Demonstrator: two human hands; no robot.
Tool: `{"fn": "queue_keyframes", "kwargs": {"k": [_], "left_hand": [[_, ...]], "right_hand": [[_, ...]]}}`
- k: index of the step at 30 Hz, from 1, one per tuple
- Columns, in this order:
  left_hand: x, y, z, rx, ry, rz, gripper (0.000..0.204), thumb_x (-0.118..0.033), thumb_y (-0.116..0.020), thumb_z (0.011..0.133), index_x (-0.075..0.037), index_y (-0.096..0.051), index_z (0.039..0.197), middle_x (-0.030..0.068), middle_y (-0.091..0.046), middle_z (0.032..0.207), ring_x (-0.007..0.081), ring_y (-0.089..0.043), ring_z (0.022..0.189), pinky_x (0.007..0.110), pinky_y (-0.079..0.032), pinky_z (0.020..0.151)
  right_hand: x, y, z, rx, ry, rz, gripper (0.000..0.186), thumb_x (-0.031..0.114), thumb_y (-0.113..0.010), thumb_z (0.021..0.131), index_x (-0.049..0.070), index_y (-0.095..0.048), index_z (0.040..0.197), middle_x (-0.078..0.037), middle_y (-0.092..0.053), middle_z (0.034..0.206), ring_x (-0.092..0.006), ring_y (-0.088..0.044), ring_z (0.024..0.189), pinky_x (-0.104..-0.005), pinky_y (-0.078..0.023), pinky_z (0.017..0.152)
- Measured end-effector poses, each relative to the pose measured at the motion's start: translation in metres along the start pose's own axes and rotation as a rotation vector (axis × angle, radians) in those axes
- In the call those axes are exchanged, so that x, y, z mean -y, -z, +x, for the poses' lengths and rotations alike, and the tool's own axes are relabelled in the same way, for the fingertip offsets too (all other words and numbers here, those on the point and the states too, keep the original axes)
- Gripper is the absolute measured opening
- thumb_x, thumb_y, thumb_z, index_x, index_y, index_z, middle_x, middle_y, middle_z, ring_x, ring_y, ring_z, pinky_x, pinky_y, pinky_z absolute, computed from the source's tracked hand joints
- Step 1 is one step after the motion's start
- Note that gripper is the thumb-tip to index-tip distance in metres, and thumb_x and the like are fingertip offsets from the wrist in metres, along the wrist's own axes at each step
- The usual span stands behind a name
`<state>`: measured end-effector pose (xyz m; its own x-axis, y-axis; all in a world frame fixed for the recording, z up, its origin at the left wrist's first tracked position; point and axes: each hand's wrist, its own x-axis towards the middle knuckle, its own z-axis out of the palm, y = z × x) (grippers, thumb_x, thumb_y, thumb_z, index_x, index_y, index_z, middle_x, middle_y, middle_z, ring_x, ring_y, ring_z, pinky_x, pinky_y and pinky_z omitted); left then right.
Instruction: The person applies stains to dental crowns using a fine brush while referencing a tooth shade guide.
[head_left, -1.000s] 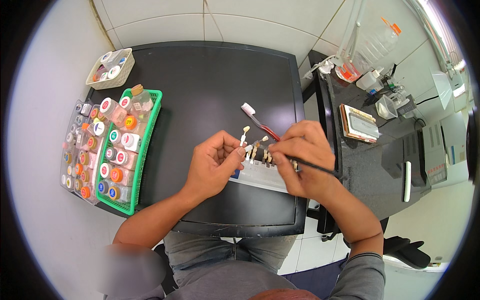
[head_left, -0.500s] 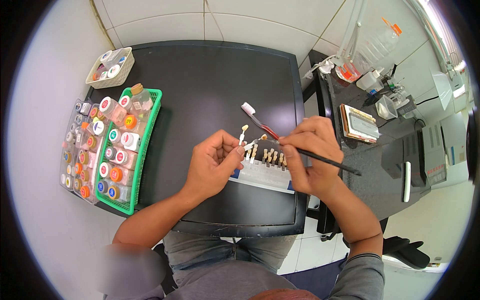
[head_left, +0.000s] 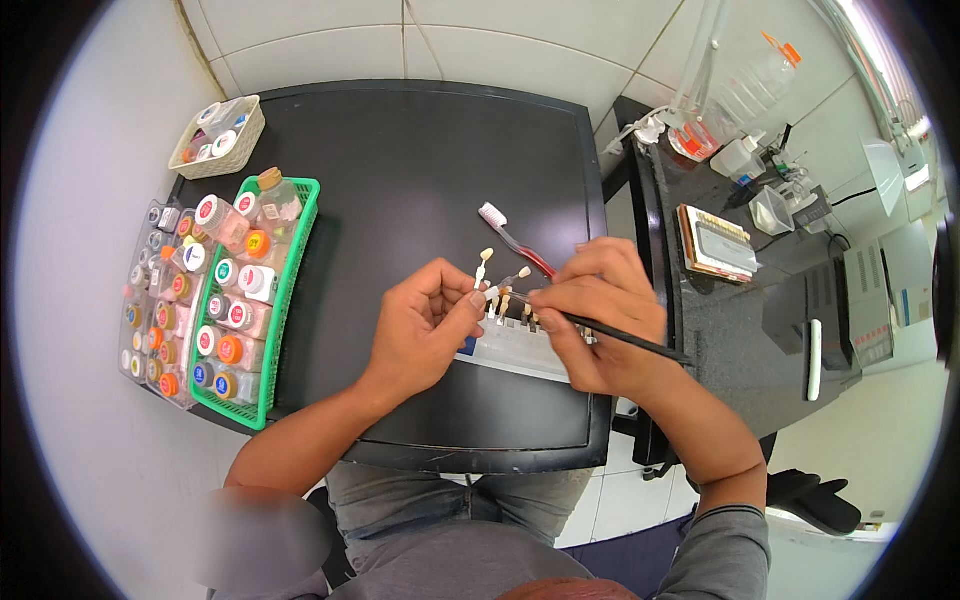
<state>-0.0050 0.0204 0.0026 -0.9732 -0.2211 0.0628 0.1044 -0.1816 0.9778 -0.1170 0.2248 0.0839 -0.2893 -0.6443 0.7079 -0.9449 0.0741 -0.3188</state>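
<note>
Pinched in my left hand point(head_left: 420, 325) are tooth-coloured shade tabs. One tab point(head_left: 485, 262) points up with a cream tooth-shaped tip; another tab point(head_left: 521, 274) slants to the right on a grey stem. My right hand point(head_left: 605, 320), closed like a pen grip, holds a thin brush-like tool with a black handle point(head_left: 640, 345). Its fine tip reaches the left fingertips; whether it touches a tab cannot be told. Under both hands lies a grey shade guide holder point(head_left: 512, 352) carrying several tabs, partly hidden by the right hand. Just beyond is a red toothbrush point(head_left: 520, 245) with white bristles.
At the left, a green basket point(head_left: 272, 375) and a clear tray point(head_left: 140, 378) hold several small capped jars. A cream basket point(head_left: 245, 150) stands behind. On the right-hand dark counter point(head_left: 720, 365) are another shade guide point(head_left: 718, 245), bottles and a white stick point(head_left: 814, 362).
My right hand has moved left with the tool, bringing its tip closer to the left fingertips. The slanted tab has shifted slightly; the left hand stays nearly in place.
</note>
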Motion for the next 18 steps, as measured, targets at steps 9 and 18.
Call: {"fn": "queue_keyframes", "kwargs": {"k": [9, 18], "left_hand": [[-0.001, 0.000, 0.000, 0.006, 0.019, 0.009, 0.009, -0.010, -0.067, 0.110, -0.001, -0.065, 0.111, 0.0043, -0.071, 0.091, 0.0069, -0.069, 0.077, 0.021, -0.051, 0.065], [0.002, 0.001, 0.000, 0.008, 0.017, 0.006, 0.009, -0.009, -0.067, 0.109, 0.000, -0.065, 0.111, 0.0048, -0.071, 0.093, 0.0077, -0.069, 0.078, 0.022, -0.054, 0.069]], "right_hand": [[-0.004, -0.002, -0.003, 0.031, -0.005, -0.036, 0.020, 0.001, -0.085, 0.079, 0.006, -0.078, 0.097, -0.004, -0.071, 0.087, -0.0262, -0.067, 0.087, -0.0448, -0.051, 0.087], [-0.003, -0.003, -0.003, -0.003, -0.067, -0.059, 0.020, 0.000, -0.085, 0.080, 0.005, -0.079, 0.099, -0.004, -0.071, 0.087, -0.0253, -0.068, 0.087, -0.0453, -0.051, 0.087]]}}
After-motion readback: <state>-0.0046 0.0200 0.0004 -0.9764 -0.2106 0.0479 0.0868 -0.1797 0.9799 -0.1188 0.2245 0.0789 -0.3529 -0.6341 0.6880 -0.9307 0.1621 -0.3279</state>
